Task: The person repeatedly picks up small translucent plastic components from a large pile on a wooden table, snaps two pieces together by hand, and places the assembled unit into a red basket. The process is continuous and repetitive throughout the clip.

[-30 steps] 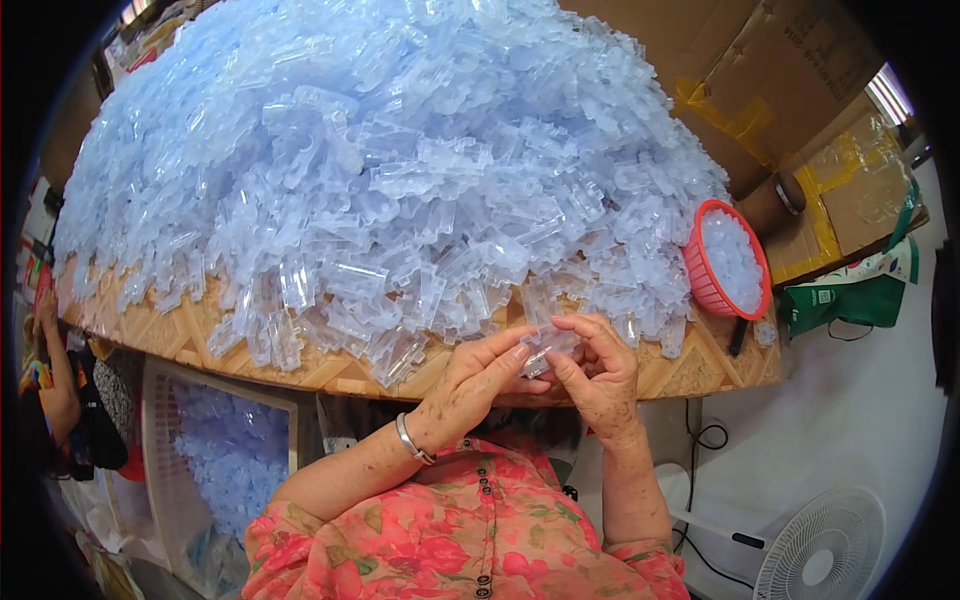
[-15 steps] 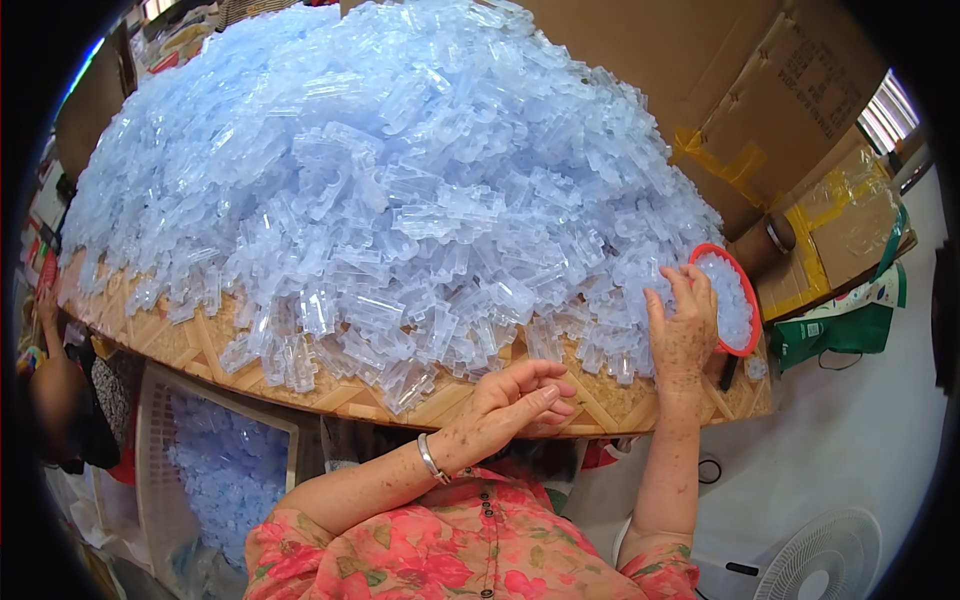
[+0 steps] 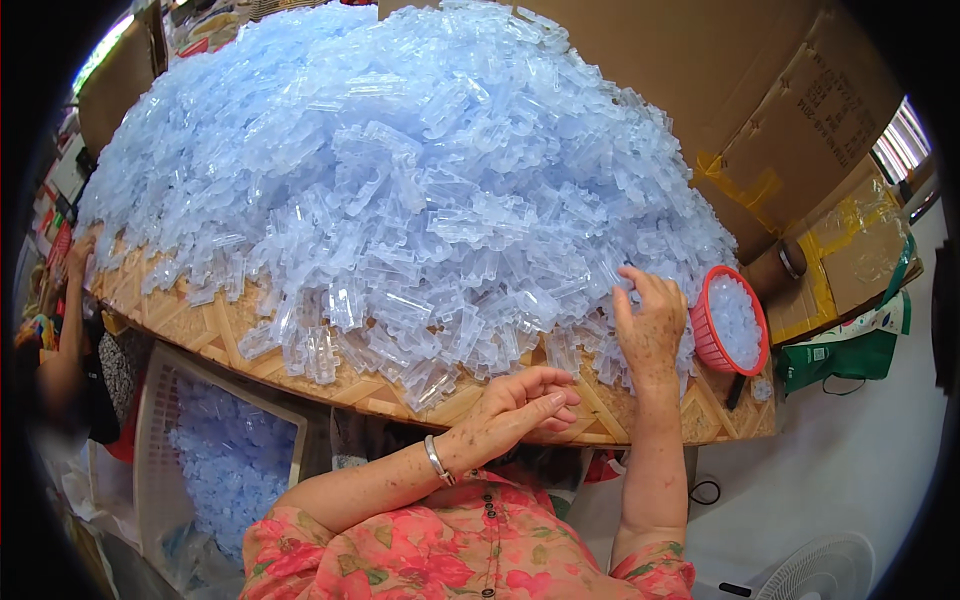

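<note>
Clear plastic pieces heaped on surface, long axes mixed; front-right slope lies right at right hand, the nearer one. Its thumb and index are parted, nothing visible between, contact unclear. Left hand: fingers loosely curled, seemingly empty, by near edge. Red basket just right.

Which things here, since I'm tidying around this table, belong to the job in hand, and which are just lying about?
Seemingly part of the job: pile of clear plastic pieces; right hand, near the pile; left hand; table; red basket of pieces.

Probably just lying about: black stick-shaped object; green bag; white fan; cardboard boxes.
</note>
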Demonstrator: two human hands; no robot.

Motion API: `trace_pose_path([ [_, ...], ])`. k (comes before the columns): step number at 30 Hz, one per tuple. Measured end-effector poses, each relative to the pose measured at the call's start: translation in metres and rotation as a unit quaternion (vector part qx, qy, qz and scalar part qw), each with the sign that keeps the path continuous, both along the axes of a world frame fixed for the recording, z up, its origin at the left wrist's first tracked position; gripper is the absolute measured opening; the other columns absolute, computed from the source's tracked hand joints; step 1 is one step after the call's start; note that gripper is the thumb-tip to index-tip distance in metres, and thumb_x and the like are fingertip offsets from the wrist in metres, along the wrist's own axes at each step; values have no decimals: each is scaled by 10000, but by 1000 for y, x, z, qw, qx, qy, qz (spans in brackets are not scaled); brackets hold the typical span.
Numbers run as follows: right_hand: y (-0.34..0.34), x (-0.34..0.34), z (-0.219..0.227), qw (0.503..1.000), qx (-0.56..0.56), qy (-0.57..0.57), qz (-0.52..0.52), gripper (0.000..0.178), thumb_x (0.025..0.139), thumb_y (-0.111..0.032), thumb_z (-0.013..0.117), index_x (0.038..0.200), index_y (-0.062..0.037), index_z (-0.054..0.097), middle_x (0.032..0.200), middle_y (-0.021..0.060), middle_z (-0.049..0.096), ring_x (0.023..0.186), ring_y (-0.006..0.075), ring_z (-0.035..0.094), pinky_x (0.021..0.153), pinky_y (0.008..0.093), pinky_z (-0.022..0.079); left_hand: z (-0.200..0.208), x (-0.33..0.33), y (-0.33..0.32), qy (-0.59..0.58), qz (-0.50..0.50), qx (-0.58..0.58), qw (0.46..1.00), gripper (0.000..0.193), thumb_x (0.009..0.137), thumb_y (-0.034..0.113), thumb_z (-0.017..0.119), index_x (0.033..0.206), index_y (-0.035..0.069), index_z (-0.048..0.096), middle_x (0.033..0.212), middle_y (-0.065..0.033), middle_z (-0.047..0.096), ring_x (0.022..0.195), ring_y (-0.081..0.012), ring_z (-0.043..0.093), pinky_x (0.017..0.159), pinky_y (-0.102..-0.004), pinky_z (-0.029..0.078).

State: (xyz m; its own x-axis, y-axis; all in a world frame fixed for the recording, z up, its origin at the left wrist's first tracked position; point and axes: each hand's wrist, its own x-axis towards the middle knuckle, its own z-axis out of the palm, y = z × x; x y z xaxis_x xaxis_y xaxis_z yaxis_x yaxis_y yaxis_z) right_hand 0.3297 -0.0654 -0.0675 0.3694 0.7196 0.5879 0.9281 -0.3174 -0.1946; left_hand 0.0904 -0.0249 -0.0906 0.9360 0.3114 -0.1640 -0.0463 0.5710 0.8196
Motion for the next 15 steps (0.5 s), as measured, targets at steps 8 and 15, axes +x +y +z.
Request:
trace_pose_path([
  [8, -68, -36, 8, 966, 49, 253, 30, 223, 789, 1, 682, 1003, -46, 722, 944, 76, 694, 897, 210, 618, 848, 345, 482, -19, 16, 4, -57, 44, -75, 995, 556, 1068, 270, 522, 1512, -15, 346, 1380, -180, 563, 1165, -238, 643, 989, -339, 544],
  [15, -98, -40, -1, 890, 15, 427, 160, 241, 786, 38, 656, 1012, -21, 716, 950, 57, 680, 916, 168, 606, 865, 314, 485, -18, 25, 1, -57, 45, -109, 991, 556, 1067, 262, 518, 1518, -13, 342, 1377, -172, 567, 1139, -261, 660, 968, -353, 559],
])
